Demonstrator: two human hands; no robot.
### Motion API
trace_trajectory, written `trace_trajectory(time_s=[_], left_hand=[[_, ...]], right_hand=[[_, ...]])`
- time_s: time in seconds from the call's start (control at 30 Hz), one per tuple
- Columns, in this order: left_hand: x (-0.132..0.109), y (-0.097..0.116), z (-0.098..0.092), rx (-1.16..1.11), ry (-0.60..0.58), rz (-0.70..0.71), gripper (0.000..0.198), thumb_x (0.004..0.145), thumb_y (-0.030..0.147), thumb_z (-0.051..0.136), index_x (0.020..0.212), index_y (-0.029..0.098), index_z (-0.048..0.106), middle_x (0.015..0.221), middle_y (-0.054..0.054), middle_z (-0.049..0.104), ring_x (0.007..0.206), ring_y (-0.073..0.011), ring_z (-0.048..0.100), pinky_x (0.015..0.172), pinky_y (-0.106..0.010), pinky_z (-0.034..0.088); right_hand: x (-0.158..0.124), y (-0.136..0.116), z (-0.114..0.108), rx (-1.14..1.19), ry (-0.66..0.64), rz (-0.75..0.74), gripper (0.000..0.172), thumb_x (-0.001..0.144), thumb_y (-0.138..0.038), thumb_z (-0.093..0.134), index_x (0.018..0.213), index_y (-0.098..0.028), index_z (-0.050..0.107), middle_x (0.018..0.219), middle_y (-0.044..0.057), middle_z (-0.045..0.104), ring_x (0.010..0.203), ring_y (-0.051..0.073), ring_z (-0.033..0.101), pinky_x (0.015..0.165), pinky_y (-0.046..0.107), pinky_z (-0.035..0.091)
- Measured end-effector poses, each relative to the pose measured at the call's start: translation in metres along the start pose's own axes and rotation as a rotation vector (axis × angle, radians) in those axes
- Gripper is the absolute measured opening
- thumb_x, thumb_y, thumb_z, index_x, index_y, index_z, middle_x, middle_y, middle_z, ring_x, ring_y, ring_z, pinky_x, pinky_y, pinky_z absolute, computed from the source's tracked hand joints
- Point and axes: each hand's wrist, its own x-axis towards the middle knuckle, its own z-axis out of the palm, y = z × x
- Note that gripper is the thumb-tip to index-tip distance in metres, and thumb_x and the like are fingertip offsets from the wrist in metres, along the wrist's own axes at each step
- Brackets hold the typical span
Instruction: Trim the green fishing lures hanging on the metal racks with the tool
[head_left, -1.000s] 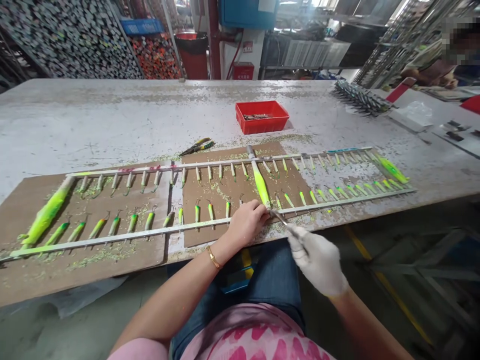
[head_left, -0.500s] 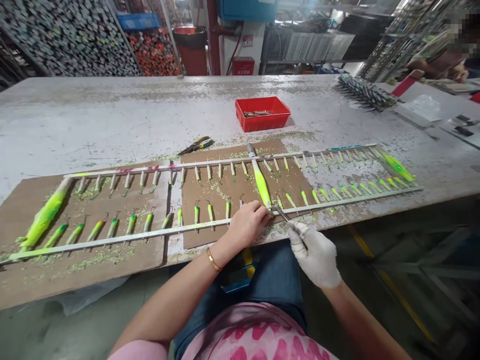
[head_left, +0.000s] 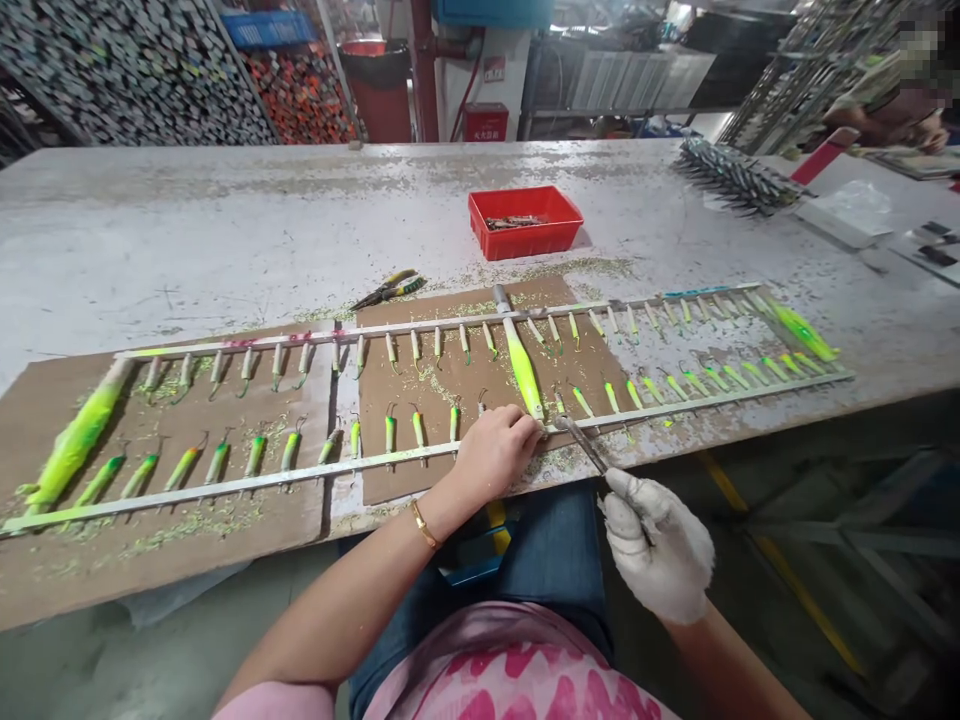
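A long metal rack (head_left: 420,327) lies across brown cardboard sheets (head_left: 457,385), with two rows of small green-and-yellow painted lures (head_left: 255,452) fixed to its rails. My bare left hand (head_left: 495,447) rests closed on the near rail beside a larger yellow-green crossbar (head_left: 523,367). My gloved right hand (head_left: 660,545) grips a thin metal tool (head_left: 581,443), its tip touching the near rail just right of my left hand.
A red tray (head_left: 525,221) with small metal parts sits farther back. Pliers (head_left: 390,290) lie on the table behind the rack. A stack of spiked racks (head_left: 731,178) lies at the far right, near another person's arm (head_left: 892,115). Paint flakes litter the cardboard.
My right hand has drawn back toward me and to the right, tool tip still at the rail. My left hand stays put.
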Motion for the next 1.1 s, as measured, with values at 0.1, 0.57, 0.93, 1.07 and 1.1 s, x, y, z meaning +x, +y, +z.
trace_trajectory(time_s=[0.1,0.57,0.93,1.07,1.1], left_hand=[[0.001,0.001,0.000,0.004,-0.001,-0.011,0.028,0.104,0.030,0.044,0.089,0.021,0.066,0.085,-0.004,0.062,0.081,-0.0172,0.057,0.070,-0.031,0.039],[0.004,0.000,0.000,-0.008,-0.008,-0.054,0.025,0.103,0.032,0.047,0.090,0.023,0.067,0.086,-0.004,0.064,0.082,-0.0176,0.060,0.070,-0.031,0.037],[0.005,0.001,-0.003,-0.021,-0.018,-0.060,0.024,0.102,0.030,0.049,0.090,0.023,0.068,0.085,-0.004,0.064,0.080,-0.0175,0.060,0.068,-0.030,0.037],[0.006,0.002,-0.004,-0.014,-0.015,-0.056,0.025,0.102,0.031,0.049,0.089,0.023,0.068,0.085,-0.004,0.064,0.080,-0.0175,0.061,0.067,-0.031,0.036],[0.006,0.002,-0.004,-0.013,-0.014,-0.057,0.025,0.103,0.032,0.049,0.089,0.023,0.068,0.086,-0.004,0.065,0.081,-0.0175,0.061,0.067,-0.031,0.036]], right_hand=[[0.001,-0.002,-0.004,-0.022,0.022,-0.045,0.041,0.091,-0.016,0.065,0.131,-0.024,0.058,0.094,0.004,0.077,0.078,0.020,0.073,0.075,0.032,0.058],[0.008,-0.004,-0.004,-0.061,-0.002,-0.076,0.035,0.093,-0.020,0.065,0.128,-0.022,0.060,0.089,0.004,0.077,0.072,0.018,0.071,0.073,0.030,0.056],[0.011,-0.005,-0.003,-0.146,-0.087,-0.055,0.031,0.094,-0.022,0.065,0.124,-0.021,0.064,0.091,0.005,0.079,0.068,0.018,0.071,0.071,0.027,0.054],[0.015,-0.007,-0.006,-0.121,-0.025,-0.053,0.031,0.094,-0.020,0.064,0.125,-0.020,0.064,0.097,0.006,0.079,0.074,0.016,0.071,0.074,0.026,0.053],[0.015,-0.007,-0.007,-0.102,0.011,-0.053,0.033,0.093,-0.019,0.065,0.126,-0.021,0.063,0.098,0.005,0.078,0.076,0.016,0.072,0.076,0.026,0.053]])
